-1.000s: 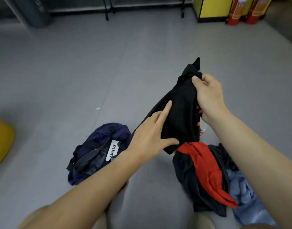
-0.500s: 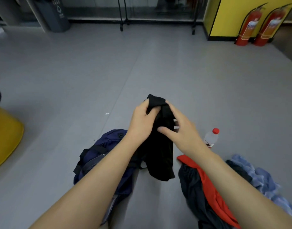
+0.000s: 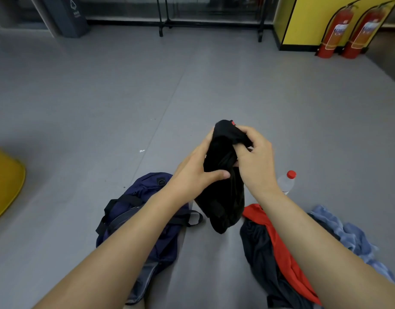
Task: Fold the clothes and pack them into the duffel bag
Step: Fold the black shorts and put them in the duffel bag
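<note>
Fingers (image 3: 217, 175) of the left hand (image 3: 196, 172) and right hand (image 3: 255, 166) are clamped on a bunched black garment (image 3: 225, 197), held above the floor (image 3: 192, 85) between the navy duffel bag (image 3: 147, 186) and a pile of clothes (image 3: 279, 246), with a water bottle (image 3: 286, 185) just beyond the pile.

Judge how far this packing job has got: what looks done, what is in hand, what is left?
Done: nothing visibly; no clothes show in the navy duffel bag, whose inside is mostly hidden. In hand: the left hand and right hand both grip a bunched black garment, held up. Left: a red garment, a dark grey garment and a blue garment lie unfolded in a heap.
</note>
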The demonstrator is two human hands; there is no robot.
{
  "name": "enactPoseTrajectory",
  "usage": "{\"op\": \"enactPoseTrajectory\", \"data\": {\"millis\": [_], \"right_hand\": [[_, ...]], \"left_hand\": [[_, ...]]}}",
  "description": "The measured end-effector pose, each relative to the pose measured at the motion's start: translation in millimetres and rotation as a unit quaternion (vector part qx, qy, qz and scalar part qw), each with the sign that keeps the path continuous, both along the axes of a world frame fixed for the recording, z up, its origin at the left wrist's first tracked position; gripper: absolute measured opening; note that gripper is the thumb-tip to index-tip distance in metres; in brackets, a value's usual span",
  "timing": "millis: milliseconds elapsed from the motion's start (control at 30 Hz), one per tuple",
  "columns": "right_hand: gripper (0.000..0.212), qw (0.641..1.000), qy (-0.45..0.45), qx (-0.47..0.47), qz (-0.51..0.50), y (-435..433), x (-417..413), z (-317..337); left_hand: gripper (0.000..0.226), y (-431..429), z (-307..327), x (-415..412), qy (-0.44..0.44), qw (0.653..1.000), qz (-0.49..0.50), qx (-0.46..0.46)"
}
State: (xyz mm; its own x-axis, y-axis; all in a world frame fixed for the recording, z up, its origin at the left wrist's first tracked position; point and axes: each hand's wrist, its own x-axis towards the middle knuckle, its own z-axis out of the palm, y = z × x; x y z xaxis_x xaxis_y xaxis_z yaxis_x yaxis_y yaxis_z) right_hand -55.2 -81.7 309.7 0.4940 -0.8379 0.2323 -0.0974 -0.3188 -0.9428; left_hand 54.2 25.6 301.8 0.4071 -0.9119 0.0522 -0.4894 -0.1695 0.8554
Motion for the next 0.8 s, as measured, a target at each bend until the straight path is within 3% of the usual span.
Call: {"op": "enactPoseTrajectory", "data": {"millis": [133, 233, 333, 400, 467, 567, 667, 800], "right_hand": [[0.04, 0.991, -0.085, 0.106, 0.006, 0, -5, 9], [0.035, 0.965, -0.139, 0.22, 0.019, -3, -9, 13], [0.033, 0.955, -0.151, 0.254, 0.017, -11, -12, 10], [0.033, 0.978, -0.1, 0.184, -0.002, -17, -14, 1], [0.035, 0.999, 0.039, 0.011, -0.016, -27, -18, -13], [0.06, 0.951, 0.253, -0.168, 0.063, -23, -25, -27], [0.077, 0.91, 0.29, -0.255, 0.153, -14, -22, -29], [0.059, 0.911, 0.265, -0.262, 0.178, -8, -15, -19]], "left_hand": [[0.095, -3, -14, 0, -0.014, 0.998, 0.013, 0.061], [0.07, -5, -25, 0, -0.039, 0.991, 0.031, 0.12], [0.037, -7, -32, 6, -0.081, 0.987, 0.062, 0.124], [0.035, -8, -29, 10, -0.09, 0.987, 0.104, 0.084], [0.039, -9, -22, 11, -0.064, 0.99, 0.122, 0.033], [0.049, -8, -14, 9, -0.037, 0.992, 0.118, -0.012], [0.065, -8, -6, 7, -0.04, 0.995, 0.089, -0.016], [0.077, -6, 2, 6, -0.068, 0.997, 0.033, -0.004]]}}
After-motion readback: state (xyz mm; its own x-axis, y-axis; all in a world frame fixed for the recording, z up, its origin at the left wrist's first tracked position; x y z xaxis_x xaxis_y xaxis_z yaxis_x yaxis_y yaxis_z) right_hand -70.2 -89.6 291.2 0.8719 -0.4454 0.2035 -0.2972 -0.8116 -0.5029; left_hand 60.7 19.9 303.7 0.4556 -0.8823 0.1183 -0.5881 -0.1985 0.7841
